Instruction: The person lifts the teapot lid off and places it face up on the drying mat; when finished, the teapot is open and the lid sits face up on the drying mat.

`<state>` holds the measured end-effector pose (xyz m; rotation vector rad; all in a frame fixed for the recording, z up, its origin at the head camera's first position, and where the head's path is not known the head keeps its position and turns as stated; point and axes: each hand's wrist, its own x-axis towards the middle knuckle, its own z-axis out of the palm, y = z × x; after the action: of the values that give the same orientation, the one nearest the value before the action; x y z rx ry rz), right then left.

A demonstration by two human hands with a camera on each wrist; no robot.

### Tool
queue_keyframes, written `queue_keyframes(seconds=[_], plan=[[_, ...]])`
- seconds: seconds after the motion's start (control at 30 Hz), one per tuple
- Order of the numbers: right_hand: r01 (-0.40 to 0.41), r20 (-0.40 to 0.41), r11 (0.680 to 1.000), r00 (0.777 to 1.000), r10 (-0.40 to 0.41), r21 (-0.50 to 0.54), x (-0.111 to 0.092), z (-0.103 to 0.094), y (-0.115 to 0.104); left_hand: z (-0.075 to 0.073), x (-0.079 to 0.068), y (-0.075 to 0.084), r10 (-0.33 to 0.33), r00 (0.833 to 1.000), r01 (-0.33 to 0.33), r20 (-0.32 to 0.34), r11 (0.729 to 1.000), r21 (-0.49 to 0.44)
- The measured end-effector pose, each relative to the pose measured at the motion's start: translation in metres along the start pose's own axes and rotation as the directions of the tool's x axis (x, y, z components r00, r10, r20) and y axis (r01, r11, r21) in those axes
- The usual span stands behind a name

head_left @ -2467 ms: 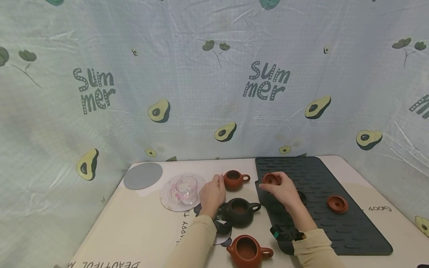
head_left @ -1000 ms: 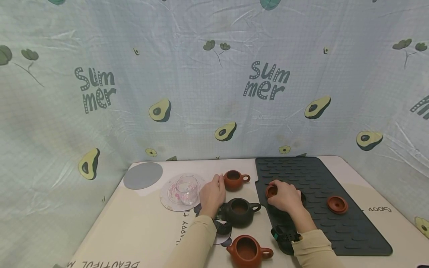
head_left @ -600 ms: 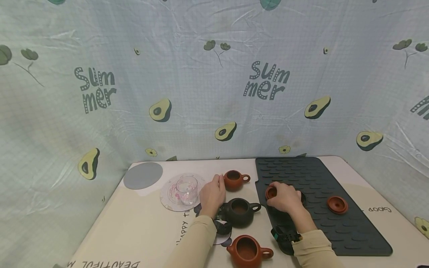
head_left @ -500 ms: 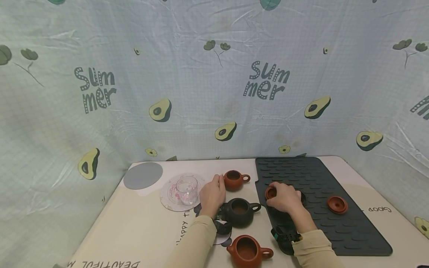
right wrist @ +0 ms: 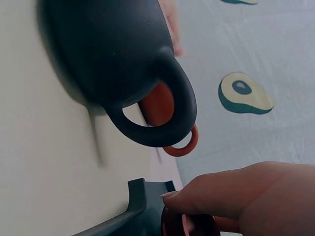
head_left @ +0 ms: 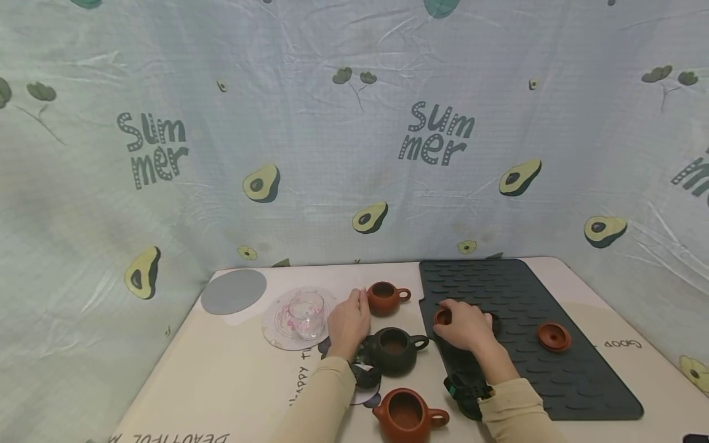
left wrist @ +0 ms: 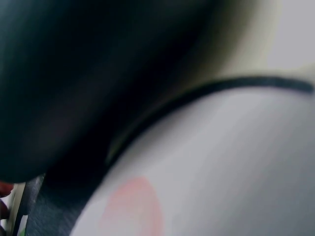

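Note:
My right hand (head_left: 464, 325) pinches a small reddish-brown teapot lid (head_left: 442, 317), turned underside up, low over the left edge of the dark ribbed mat (head_left: 498, 277). In the right wrist view, thumb and fingers hold the lid (right wrist: 174, 223) by its rim. My left hand (head_left: 349, 323) lies beside the small reddish-brown teapot (head_left: 383, 299) at the back, fingertips right at its left side, its spout hidden. A black teapot (head_left: 393, 351) stands lidless between the hands. Nearer me is another lidless reddish-brown teapot (head_left: 405, 415). The left wrist view is mostly blocked by a dark blurred shape.
Another reddish-brown lid (head_left: 554, 336) lies underside up on the mat's right. A black round thing (head_left: 495, 324) shows partly behind my right hand. A clear glass cup (head_left: 307, 317) stands on a round patterned mat (head_left: 271, 332). A printed curtain (head_left: 310, 141) closes off the back.
My right hand has lowered the reddish-brown lid toward the mat and then stayed nearly still. My left hand and the teapots keep their places; the head view has shifted slightly.

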<state>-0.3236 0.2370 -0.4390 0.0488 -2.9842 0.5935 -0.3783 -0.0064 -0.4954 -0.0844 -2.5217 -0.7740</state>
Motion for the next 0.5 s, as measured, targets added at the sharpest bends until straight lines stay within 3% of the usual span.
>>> queue_keyframes(seconds=[0.5], plan=[[0.017, 0.001, 0.999, 1.000, -0.017, 0.042, -0.0031, 0.0028, -0.0044, -0.0017, -0.0011, -0.0028, -0.025, 0.999, 0.025, 0.045, 1.000, -0.001]])
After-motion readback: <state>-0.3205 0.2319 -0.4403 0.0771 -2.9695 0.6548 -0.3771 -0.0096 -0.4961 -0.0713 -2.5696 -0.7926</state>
